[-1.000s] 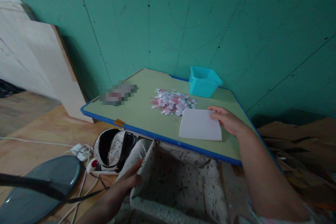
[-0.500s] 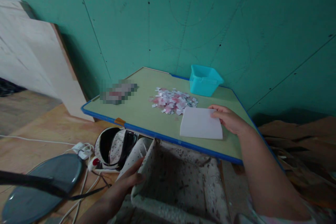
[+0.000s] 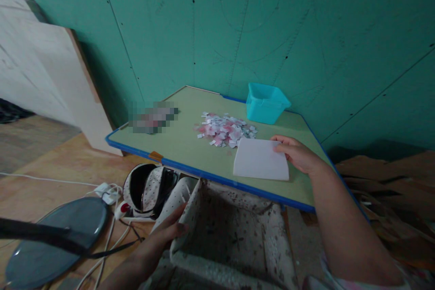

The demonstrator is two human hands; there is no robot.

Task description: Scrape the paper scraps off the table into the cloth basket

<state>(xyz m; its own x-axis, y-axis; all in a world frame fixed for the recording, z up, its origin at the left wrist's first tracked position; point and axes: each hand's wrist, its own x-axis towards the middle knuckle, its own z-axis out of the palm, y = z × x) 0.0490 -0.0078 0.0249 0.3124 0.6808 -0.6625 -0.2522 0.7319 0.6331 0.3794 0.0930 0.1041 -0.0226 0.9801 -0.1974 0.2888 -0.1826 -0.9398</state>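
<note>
My right hand (image 3: 292,152) is closed on the right edge of a white rectangular pad of paper (image 3: 261,161), thumb on top, near the front right of the table. Just beyond the pad's far left corner lies a loose heap of small white and pink paper scraps (image 3: 224,129). Below the table's front edge, my left hand (image 3: 174,224) grips the left wall of a fabric-lined bin (image 3: 231,268) with a spotted pattern. The inside of this bin faces me, with no contents visible. Some fingers of the left hand are hidden behind the wall.
A turquoise plastic basket (image 3: 267,105) stands at the back of the blue-edged table (image 3: 183,145), against the green wall (image 3: 163,22). A pixelated item (image 3: 154,118) lies at the left. Beneath are a dotted bag (image 3: 149,190), white cables (image 3: 108,193) and a grey round base (image 3: 57,244).
Both hands keep their grips, and the pad, bin and scraps stay in place. Only a very slight shift of the camera shows.
</note>
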